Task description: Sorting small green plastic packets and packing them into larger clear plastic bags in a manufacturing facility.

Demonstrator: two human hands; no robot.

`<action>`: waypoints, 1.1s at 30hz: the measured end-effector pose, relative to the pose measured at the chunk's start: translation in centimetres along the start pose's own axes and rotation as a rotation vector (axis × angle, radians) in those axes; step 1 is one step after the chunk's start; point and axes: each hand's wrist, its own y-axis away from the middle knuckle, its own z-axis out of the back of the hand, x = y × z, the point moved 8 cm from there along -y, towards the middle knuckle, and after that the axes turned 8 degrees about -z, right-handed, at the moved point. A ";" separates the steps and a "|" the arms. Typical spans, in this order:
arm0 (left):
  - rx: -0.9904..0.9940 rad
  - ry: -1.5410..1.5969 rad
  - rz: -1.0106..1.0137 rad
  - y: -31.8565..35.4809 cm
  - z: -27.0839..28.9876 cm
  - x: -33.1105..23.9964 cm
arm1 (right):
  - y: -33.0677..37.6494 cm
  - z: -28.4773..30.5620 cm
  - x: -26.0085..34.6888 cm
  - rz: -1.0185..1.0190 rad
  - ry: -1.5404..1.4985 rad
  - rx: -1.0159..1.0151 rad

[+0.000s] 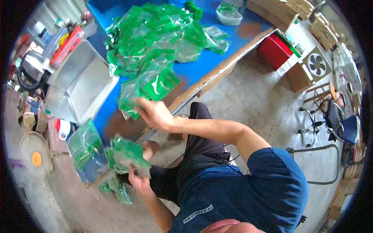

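A stack of green-and-clear plastic bags [126,153] is gripped at its lower right edge by my left hand [139,181]. My right hand [157,114] is over the near edge of the blue table, slightly blurred, its fingers closed on a green plastic bag [130,109]. Just beyond that hand lies another flat green bag [161,84]. Farther back, a large heap of similar green bags [155,33] spreads over the blue tabletop [217,66]. More green bags [84,145] stand stacked left of the held bundle, and some hang lower down [121,190].
A metal tray [83,83] borders the table on the left, near a white mug [63,128] and a kettle [35,68]. At the back right sits a clear tub [229,14]. Beyond the table edge are a red box [274,50], a fan [318,64] and a chair [344,126].
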 end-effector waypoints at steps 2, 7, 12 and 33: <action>-0.063 -0.341 0.038 -0.2 -3.8 1.7 | 1.5 2.2 4.2 0.476 -0.060 -0.149; 0.088 -0.177 0.142 -0.7 -6.9 4.9 | 8.3 -4.0 5.7 0.922 0.288 0.444; -0.088 -0.409 0.088 -0.1 -5.7 5.5 | -0.4 1.4 0.6 0.367 0.296 0.128; -0.112 -0.299 -0.014 0.9 -9.1 6.9 | 8.6 -4.9 8.0 0.783 0.499 0.699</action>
